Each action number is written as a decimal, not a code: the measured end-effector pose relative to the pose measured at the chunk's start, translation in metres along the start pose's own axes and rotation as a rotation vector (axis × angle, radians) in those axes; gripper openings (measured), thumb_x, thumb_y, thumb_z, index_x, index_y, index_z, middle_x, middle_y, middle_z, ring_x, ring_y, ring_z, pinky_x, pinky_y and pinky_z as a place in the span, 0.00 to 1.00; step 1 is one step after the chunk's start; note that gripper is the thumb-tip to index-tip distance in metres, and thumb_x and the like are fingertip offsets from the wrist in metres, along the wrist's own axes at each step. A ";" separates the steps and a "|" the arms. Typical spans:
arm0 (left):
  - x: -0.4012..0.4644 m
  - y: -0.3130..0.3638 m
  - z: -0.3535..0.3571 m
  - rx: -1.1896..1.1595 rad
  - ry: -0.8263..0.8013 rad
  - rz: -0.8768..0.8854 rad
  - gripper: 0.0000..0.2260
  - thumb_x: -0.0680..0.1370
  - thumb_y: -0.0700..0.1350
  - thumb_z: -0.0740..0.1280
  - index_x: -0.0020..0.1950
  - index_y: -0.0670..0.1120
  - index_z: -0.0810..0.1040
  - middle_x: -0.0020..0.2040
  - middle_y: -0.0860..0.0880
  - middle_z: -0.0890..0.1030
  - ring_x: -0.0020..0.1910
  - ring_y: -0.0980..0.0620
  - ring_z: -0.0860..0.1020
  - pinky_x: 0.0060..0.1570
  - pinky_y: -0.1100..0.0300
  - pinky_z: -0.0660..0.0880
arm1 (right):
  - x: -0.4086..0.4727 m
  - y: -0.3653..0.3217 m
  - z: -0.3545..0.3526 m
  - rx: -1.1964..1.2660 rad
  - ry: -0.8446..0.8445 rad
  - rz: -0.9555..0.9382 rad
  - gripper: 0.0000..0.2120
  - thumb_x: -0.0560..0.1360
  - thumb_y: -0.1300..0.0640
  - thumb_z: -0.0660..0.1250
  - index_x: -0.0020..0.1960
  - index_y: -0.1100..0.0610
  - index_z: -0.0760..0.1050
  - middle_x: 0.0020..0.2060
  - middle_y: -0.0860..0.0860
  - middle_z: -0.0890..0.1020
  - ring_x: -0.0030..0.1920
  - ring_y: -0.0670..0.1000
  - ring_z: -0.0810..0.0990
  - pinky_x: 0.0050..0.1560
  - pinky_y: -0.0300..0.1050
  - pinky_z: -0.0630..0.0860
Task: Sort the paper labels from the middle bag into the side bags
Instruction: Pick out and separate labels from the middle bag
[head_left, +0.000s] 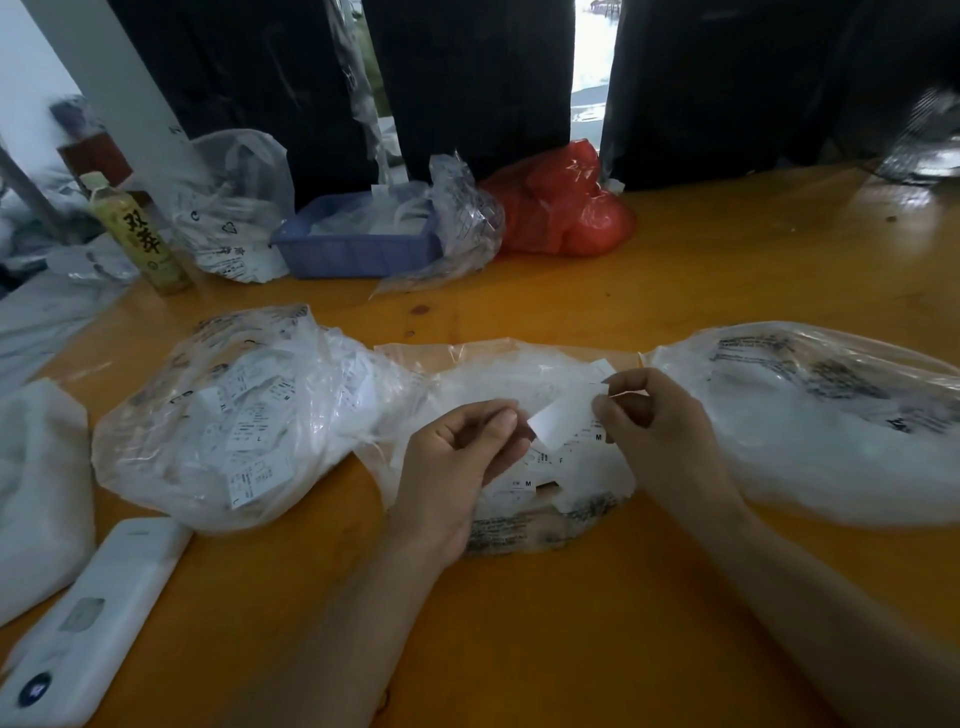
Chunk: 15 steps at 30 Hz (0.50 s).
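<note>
A: What are the hands doing?

B: Both are over the middle bag (519, 374). The right hand (654, 431) pinches the upper corner of a white paper label (563, 415) between thumb and forefinger. The left hand (457, 467) has its fingers curled, their tips at the label's lower left edge; whether they actually grip it I cannot tell.

A: And the bags?

B: Three clear plastic bags lie in a row on the orange table (519, 623). The middle one holds loose labels, some marked M. The left bag (234, 415) is full of printed labels. The right bag (810, 421) looks cloudy white inside.

A: Anything further out?

B: A white power bank (98, 618) near left; a drink bottle (137, 234), a blue plastic basket (358, 244) and a red bag (561, 208) at the far edge.
</note>
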<state>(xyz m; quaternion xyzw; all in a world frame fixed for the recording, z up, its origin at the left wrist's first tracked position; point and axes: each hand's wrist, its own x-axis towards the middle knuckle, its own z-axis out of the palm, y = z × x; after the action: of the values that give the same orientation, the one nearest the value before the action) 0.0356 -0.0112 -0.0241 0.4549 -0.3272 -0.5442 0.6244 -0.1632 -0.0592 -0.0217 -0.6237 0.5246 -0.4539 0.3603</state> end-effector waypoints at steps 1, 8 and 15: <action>0.000 -0.001 0.001 -0.044 0.005 -0.011 0.08 0.72 0.42 0.76 0.50 0.45 0.90 0.52 0.39 0.88 0.52 0.47 0.88 0.48 0.63 0.84 | -0.001 0.001 0.000 -0.056 -0.004 -0.024 0.05 0.80 0.51 0.70 0.51 0.45 0.74 0.36 0.42 0.84 0.38 0.43 0.81 0.32 0.30 0.73; 0.004 0.001 -0.002 -0.075 0.124 0.095 0.10 0.76 0.42 0.75 0.55 0.41 0.84 0.52 0.39 0.88 0.53 0.41 0.88 0.48 0.61 0.84 | -0.006 0.002 0.006 -0.436 -0.108 -0.187 0.08 0.76 0.47 0.74 0.45 0.40 0.75 0.40 0.38 0.79 0.41 0.39 0.77 0.39 0.35 0.71; 0.001 0.000 0.002 -0.147 0.029 0.002 0.09 0.75 0.43 0.74 0.52 0.41 0.88 0.55 0.36 0.87 0.56 0.40 0.87 0.51 0.60 0.84 | -0.005 -0.004 0.000 -0.317 0.037 -0.227 0.14 0.77 0.46 0.71 0.37 0.43 0.68 0.38 0.40 0.75 0.40 0.37 0.75 0.37 0.29 0.69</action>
<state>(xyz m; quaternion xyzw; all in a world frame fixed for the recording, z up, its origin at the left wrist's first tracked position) 0.0340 -0.0121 -0.0237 0.4154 -0.2777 -0.5592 0.6615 -0.1619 -0.0535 -0.0192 -0.7195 0.5222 -0.4146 0.1942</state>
